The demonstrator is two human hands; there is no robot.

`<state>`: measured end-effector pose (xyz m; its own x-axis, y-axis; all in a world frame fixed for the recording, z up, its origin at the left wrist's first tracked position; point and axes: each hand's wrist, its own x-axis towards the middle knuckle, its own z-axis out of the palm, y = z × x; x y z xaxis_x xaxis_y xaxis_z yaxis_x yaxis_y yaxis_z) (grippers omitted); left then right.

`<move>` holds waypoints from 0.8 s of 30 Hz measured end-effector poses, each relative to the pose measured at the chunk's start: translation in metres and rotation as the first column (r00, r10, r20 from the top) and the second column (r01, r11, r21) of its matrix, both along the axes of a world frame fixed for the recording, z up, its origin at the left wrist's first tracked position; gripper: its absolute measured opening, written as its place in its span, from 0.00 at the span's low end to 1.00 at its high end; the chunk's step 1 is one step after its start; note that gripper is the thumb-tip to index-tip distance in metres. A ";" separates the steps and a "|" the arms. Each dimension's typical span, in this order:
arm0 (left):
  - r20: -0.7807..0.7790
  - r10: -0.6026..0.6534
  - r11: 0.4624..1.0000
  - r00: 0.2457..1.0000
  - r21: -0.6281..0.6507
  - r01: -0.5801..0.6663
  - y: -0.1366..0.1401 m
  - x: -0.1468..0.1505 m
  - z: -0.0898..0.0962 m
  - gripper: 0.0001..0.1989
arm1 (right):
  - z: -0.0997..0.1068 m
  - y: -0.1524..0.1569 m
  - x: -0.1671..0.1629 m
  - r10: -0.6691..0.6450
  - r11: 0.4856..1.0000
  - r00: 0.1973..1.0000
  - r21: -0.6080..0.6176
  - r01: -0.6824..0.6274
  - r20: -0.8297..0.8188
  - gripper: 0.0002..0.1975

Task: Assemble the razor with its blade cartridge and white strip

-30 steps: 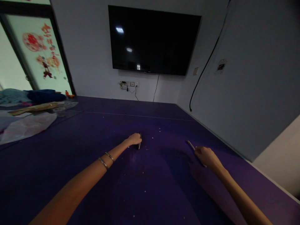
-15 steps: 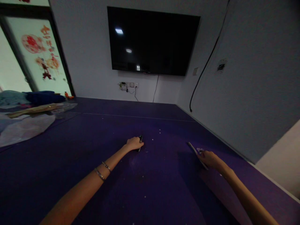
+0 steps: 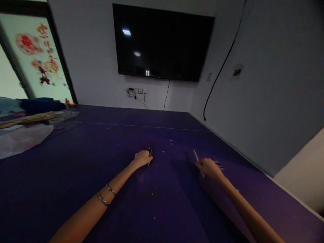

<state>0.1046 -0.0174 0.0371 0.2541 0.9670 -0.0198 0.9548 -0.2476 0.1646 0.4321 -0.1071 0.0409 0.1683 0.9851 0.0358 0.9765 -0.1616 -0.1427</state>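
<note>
My left hand [image 3: 142, 158] is closed around a small dark object [image 3: 150, 150] with a shiny pale edge, low over the purple surface [image 3: 121, 216]. Its kind cannot be made out, since the fingers cover most of it. To the right, my right hand [image 3: 209, 167] grips a slim, pale stick-like thing [image 3: 195, 155] whose two ends stick out past the fingers, tilted. Just beyond that hand lies a small, partly clear item [image 3: 219, 165] with dark and light stripes, partly hidden by the hand. Small white bits [image 3: 163, 151] are scattered between the hands.
Clear plastic sheeting [image 3: 27, 140] lies at the left, with a tan long item [image 3: 30, 118] and dark blue cloth [image 3: 42, 104] behind. A television [image 3: 164, 44] hangs on the far wall; a black cable [image 3: 220, 76] dangles down the right wall.
My right hand has moved left with the pale stick-like thing, away from the striped clear item, which stays on the surface. My left hand keeps its hold in nearly the same place.
</note>
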 end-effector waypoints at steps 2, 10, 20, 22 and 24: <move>-0.002 0.005 1.000 1.000 -0.005 -0.005 -0.001 0.000 0.000 0.17 | 0.004 0.006 -0.033 0.008 0.999 1.000 0.051 -0.007 -0.028 0.19; -0.020 0.008 1.000 1.000 -0.005 -0.008 -0.001 0.006 -0.004 0.17 | 0.005 0.029 -0.142 0.137 0.986 0.991 0.095 -0.136 -0.002 0.19; -0.024 -0.015 1.000 1.000 0.017 0.016 0.000 0.007 -0.008 0.17 | -0.011 0.035 -0.181 0.211 0.971 0.977 0.114 -0.208 -0.012 0.20; -0.023 -0.021 1.000 1.000 0.022 0.022 -0.001 0.007 -0.008 0.17 | -0.010 0.035 -0.183 0.202 0.975 0.979 0.100 -0.199 -0.022 0.19; -0.023 -0.024 0.999 0.999 0.023 0.025 -0.002 0.007 -0.008 0.17 | -0.009 0.035 -0.184 0.188 0.979 0.982 0.088 -0.185 -0.031 0.19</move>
